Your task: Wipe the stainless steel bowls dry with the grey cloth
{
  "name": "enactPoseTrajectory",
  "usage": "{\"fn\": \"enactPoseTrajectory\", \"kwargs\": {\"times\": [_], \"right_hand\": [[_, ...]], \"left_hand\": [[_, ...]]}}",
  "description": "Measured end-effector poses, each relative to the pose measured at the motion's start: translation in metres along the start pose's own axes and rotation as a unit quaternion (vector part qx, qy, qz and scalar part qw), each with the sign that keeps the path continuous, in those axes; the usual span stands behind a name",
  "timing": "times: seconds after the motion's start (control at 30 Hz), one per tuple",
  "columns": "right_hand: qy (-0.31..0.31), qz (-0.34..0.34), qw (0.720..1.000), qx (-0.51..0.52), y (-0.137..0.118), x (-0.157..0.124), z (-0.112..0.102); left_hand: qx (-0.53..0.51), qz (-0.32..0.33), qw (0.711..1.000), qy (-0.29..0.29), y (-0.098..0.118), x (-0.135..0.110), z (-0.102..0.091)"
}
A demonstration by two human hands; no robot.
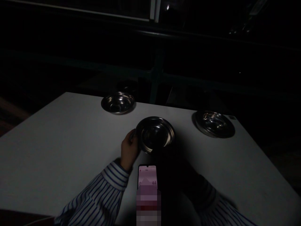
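Observation:
A shiny metal bowl (150,130) is in the middle of the head view, over the white table. My left hand (129,148) is closed at its left rim, with the fingertips partly hidden behind the edge. From the lower right, my right arm in a striped sleeve (215,201) reaches toward the bowl's near side. Deep shadow swallows my right hand, so its fingers and any contact with the bowl cannot be made out. Just below the bowl, between my arms, a phone (147,175) with a lit pink screen shows; its lower part is blurred out.
Another metal bowl (117,105) rests near the far edge of the white table (70,141), left of centre. At the far right corner stand stacked metal bowls (215,125). Beyond the table are dark bars and a pale window frame (154,11).

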State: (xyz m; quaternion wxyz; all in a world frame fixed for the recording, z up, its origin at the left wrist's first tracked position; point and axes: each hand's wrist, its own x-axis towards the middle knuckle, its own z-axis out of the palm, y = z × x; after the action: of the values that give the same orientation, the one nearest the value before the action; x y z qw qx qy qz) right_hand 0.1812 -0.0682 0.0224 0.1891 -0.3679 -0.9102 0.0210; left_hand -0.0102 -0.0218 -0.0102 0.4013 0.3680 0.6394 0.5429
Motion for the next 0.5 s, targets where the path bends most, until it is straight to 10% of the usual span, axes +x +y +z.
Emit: {"fn": "enactPoseTrajectory", "kwargs": {"times": [0.5], "right_hand": [[0.013,-0.049,0.997,-0.058,0.0024,-0.0053,-0.0016]], "left_hand": [[-0.015,0.035,0.998,0.043,-0.0016,0.0057,0.0027]]}}
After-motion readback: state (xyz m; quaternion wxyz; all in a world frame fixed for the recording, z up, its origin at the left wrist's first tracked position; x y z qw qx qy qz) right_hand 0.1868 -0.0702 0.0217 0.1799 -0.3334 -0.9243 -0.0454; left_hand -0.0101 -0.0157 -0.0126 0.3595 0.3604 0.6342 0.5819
